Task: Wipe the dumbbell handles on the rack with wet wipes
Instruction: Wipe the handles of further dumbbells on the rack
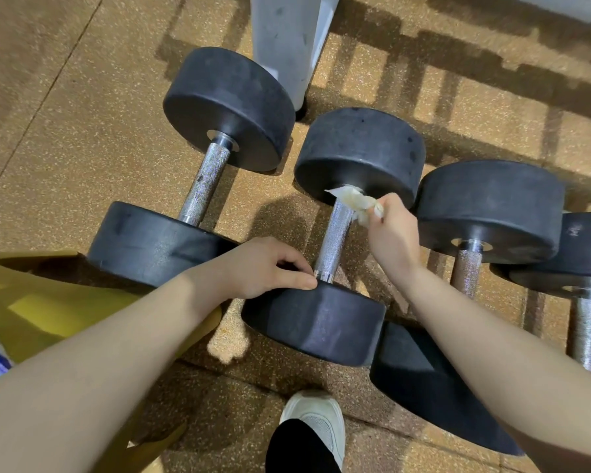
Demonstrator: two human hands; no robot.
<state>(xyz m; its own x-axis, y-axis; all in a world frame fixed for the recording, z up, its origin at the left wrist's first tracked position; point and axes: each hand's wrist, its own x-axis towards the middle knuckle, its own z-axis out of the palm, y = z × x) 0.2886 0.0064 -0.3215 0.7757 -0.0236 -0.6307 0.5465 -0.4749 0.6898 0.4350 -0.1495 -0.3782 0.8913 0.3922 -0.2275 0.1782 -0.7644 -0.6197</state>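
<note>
At frame centre, a black rubber-headed dumbbell [335, 233] with a knurled chrome handle [335, 233] lies on speckled tan flooring [65, 131]. The right hand [391, 233] pinches a crumpled, yellowed wet wipe [355, 201] against the handle's top end; the left hand [263, 268], fingers curled, grips the near head.

Left arm: bare forearm reaches in from the lower left, stretched forward and slightly rightward.
Left hand [263, 268]: palm down, fingers loosely curled with the tips resting on the top edge of the near weight head [314, 322]; whether they truly grip it is hard to tell.
Right arm: bare forearm comes in from the lower right, angled up and leftward, wrist bent a little.
Right hand [394, 230]: knuckles toward the camera, fingers curled, pinching a crumpled wet wipe [355, 201] at its fingertips, held against the far end of the handle [335, 238].
</note>
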